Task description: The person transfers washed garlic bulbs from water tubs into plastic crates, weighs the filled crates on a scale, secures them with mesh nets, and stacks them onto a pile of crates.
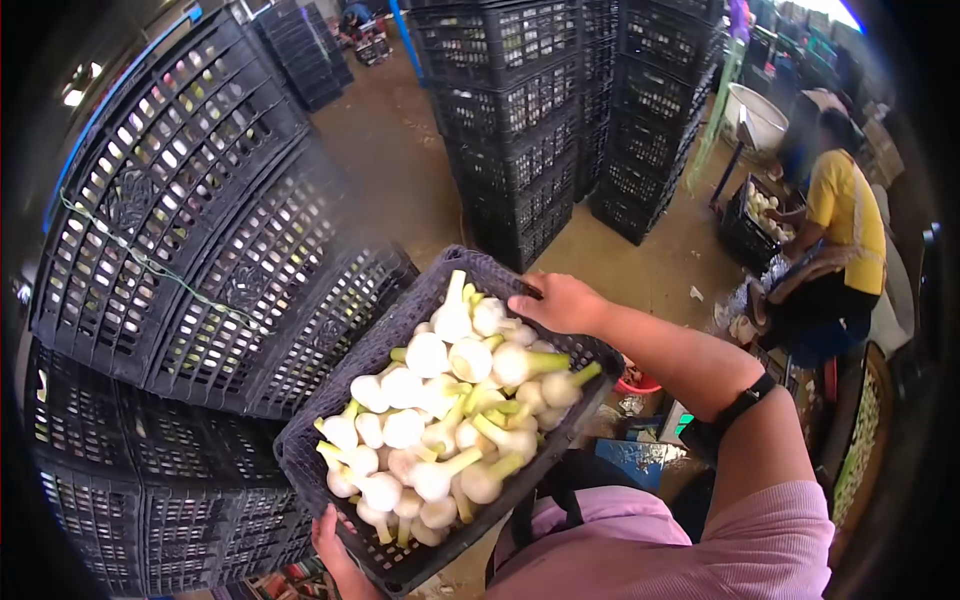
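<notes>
The right hand [560,303] is curled over the rim of a dark plastic crate [308,445], pinching its edge; the left hand [335,545] touches the crate's outer wall at the opposite corner, its fingers partly hidden, so I cannot tell how tightly they close; the crate is between the two hands, heaped with white bulbs [425,400] with short green stems; beyond the right hand stand tall stacks of black crates [510,130]; more filled crates [200,210] rise beyond the left hand; well to the right of the right hand, a person in a yellow shirt [848,205] sits bent beside another crate [738,232].
</notes>
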Available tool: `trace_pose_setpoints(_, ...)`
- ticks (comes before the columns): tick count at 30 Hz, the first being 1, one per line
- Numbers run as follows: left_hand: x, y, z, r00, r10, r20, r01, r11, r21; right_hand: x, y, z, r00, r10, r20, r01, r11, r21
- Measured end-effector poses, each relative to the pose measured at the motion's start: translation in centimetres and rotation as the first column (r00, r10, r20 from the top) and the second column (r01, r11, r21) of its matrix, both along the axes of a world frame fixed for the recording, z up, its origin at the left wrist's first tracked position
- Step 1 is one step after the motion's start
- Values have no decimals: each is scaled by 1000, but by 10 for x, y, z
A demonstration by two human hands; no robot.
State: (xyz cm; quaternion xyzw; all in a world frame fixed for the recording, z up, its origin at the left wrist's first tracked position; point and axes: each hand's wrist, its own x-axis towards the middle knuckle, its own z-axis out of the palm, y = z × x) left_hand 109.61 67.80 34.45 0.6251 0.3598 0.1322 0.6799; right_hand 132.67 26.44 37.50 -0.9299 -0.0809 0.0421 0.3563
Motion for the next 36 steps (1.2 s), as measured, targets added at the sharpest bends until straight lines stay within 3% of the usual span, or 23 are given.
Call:
trace_pose_setpoints(3,0,7,-7,999,-32,33,33,999,-26,-47,-7,25,997,-14,-76,-8,959,-283)
trace_pose_setpoints(9,-2,16,-19,995,-85,53,83,995,50,-72,-13,-6,994,-110,20,111,946,-306)
trace_pose_setpoints(14,-2,6,-6,995,-56,83,55,998,20,-91,-16,0,986,-152,61,163,953,-255)
trace_pose_setpoints(16,2,12,-15,998,-26,62,20,995,95,-83,-18,-8,985,-147,92,164,962,-218)
trace_pose_setpoints(18,-6,13,-13,996,83,35,-79,990,-114,-69,-24,-22,982,-113,153,119,993,-25)
trace_pose_setpoints(19,-16,11,-13,993,101,56,-94,989,-113,-62,-31,-31,988,-153,-12,151,956,252)
trace_pose_setpoints(21,-45,-2,-15,978,58,200,12,943,-332,-59,-51,-48,903,-257,-344,423,667,613)
trace_pose_setpoints(23,-74,-17,-12,981,-70,181,153,854,-497,-66,-86,-71,815,-249,-523,539,656,528)
trace_pose_setpoints(24,-82,-29,-2,980,-66,188,175,734,-656,-79,-84,-64,826,-248,-506,463,811,359)
trace_pose_setpoints(25,-89,-31,-8,970,-85,228,213,746,-631,-94,-82,-55,839,-243,-488,362,917,166)
trace_pose_setpoints(26,-98,-30,-16,958,-100,270,249,758,-603,-97,-80,-70,842,-234,-485,354,919,172)
trace_pose_setpoints(28,-105,-20,-39,974,-55,220,177,792,-584,-92,-77,-105,812,17,-583,385,736,557)
trace_pose_setpoints(32,-109,-24,-36,978,110,177,20,796,-605,-87,-74,-90,833,24,-552,408,646,645)
trace_pose_setpoints(34,-102,-33,-28,974,158,161,-24,782,-623,-80,-77,-99,817,-172,-551,577,214,788)
trace_pose_setpoints(35,-99,-37,-24,970,193,145,-56,765,-641,-77,-69,-94,761,-310,-570,635,177,752)
trace_pose_setpoints(36,-101,-39,-23,966,227,126,-90,747,-659,-76,-71,-101,760,-304,-575,639,183,747)
